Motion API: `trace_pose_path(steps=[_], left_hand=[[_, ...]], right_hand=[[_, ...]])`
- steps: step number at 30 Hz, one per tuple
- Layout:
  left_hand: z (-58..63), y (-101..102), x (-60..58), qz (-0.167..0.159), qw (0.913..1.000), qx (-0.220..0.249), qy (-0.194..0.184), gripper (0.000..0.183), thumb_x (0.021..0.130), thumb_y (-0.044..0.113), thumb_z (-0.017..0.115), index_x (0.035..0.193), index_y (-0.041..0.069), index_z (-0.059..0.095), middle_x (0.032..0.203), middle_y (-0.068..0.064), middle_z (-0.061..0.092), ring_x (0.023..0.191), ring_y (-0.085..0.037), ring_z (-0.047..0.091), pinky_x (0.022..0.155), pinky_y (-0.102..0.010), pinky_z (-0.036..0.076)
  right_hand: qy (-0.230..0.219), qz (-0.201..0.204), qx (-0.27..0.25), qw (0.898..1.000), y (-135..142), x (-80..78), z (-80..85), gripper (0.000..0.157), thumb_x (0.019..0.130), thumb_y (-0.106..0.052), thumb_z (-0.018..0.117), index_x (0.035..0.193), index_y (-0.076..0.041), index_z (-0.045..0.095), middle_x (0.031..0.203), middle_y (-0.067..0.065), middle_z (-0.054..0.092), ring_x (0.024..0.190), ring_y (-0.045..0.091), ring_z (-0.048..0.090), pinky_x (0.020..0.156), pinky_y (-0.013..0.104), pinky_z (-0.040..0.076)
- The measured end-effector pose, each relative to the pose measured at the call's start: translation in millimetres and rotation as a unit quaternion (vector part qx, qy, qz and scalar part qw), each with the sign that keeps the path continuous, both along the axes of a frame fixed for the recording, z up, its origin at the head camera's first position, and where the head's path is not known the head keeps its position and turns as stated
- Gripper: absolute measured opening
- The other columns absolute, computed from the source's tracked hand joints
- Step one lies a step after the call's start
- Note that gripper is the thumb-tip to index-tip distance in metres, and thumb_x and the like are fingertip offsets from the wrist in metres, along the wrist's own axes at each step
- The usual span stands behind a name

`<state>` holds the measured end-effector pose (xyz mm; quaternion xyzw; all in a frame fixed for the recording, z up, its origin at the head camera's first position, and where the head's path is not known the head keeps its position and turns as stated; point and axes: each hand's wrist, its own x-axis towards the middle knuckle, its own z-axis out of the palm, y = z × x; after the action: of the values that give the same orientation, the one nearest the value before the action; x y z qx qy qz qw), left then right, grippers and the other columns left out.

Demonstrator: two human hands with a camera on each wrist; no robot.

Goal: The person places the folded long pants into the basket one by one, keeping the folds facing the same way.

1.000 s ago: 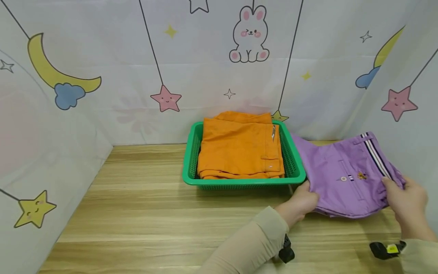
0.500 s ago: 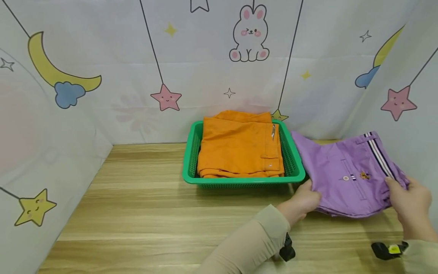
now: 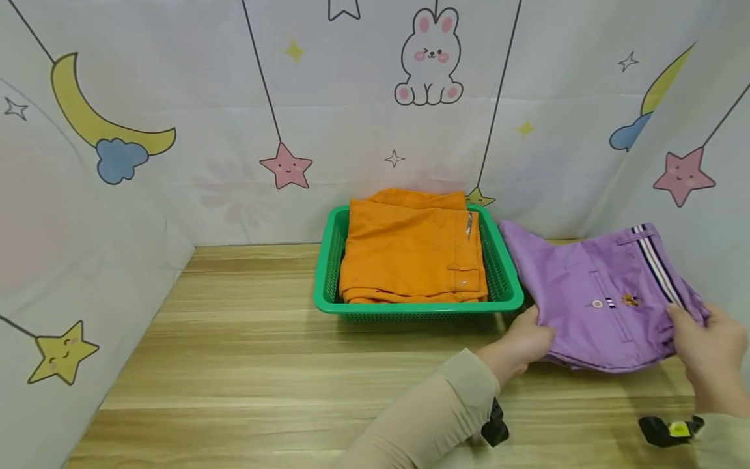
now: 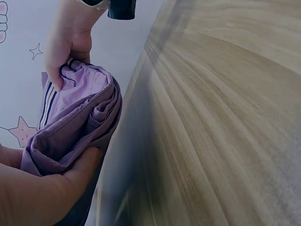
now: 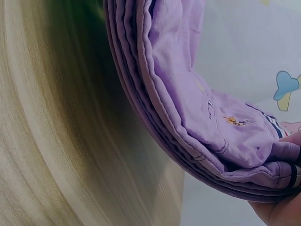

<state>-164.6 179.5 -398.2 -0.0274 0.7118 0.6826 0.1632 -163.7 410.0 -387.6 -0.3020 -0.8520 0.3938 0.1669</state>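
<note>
Folded purple trousers (image 3: 577, 293), with a striped waistband, a back pocket button and a small embroidered emblem, are held up between both hands to the right of the basket. My left hand (image 3: 524, 340) grips their near left edge, close to the basket's front right corner. At the waistband end, my right hand (image 3: 706, 342) pinches the cloth with the thumb on top. In the right wrist view the trousers (image 5: 188, 108) show several stacked layers and sag in the middle above the table. The left wrist view shows both hands curled on the cloth.
A green plastic basket (image 3: 418, 308) with folded orange trousers (image 3: 410, 254) in it stands at the back centre of the wooden table (image 3: 252, 352). A patterned curtain (image 3: 351, 117) closes off the back and sides. Black wrist cameras (image 3: 495, 423) sit below the sleeves.
Both hands have shifted slightly to the right with the purple trousers, keeping their grip. The basket and the orange trousers have stayed in place.
</note>
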Motion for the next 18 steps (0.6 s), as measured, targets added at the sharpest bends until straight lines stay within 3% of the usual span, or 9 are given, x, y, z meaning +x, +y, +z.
trace_pose_path(steps=[4,9,13,18], left_hand=[[0.5,-0.6,-0.1,0.002,1.0000,-0.002,0.007,0.051,0.081,-0.008,0.053,0.124,0.020,0.060,0.110,0.005,0.064,0.092,-0.004,0.053,0.084,-0.020,0.046],[3.3,-1.9,1.1,-0.002,0.9999,-0.005,0.013,0.052,0.082,-0.007,0.053,0.125,0.021,0.060,0.110,0.005,0.064,0.091,-0.004,0.053,0.084,-0.019,0.046],[5.8,-3.1,1.5,-0.002,0.9998,-0.005,0.021,0.054,0.081,-0.006,0.054,0.126,0.023,0.060,0.110,0.006,0.065,0.092,-0.003,0.053,0.084,-0.018,0.046],[7.9,-3.9,2.2,-0.001,0.9995,-0.009,0.029,0.056,0.081,-0.005,0.054,0.127,0.025,0.060,0.111,0.007,0.065,0.092,-0.002,0.053,0.083,-0.018,0.045]], right_hand=[[-0.001,-0.001,-0.007,1.000,-1.6,1.3,-0.5,0.052,0.093,-0.029,0.052,0.134,0.003,0.049,0.098,0.017,0.056,0.071,-0.002,0.040,0.049,0.007,0.036],[0.002,0.004,-0.018,1.000,-0.3,3.4,-0.6,0.054,0.094,-0.029,0.051,0.138,0.003,0.045,0.106,0.021,0.052,0.074,-0.003,0.040,0.051,0.006,0.037],[0.005,0.006,-0.024,1.000,0.4,4.2,0.1,0.055,0.094,-0.030,0.050,0.138,0.003,0.044,0.099,0.017,0.051,0.072,-0.002,0.039,0.050,0.007,0.037],[0.016,0.005,-0.053,0.998,1.9,7.0,-0.4,0.056,0.094,-0.030,0.051,0.140,0.000,0.043,0.079,-0.011,0.048,0.065,-0.003,0.041,0.047,0.012,0.039]])
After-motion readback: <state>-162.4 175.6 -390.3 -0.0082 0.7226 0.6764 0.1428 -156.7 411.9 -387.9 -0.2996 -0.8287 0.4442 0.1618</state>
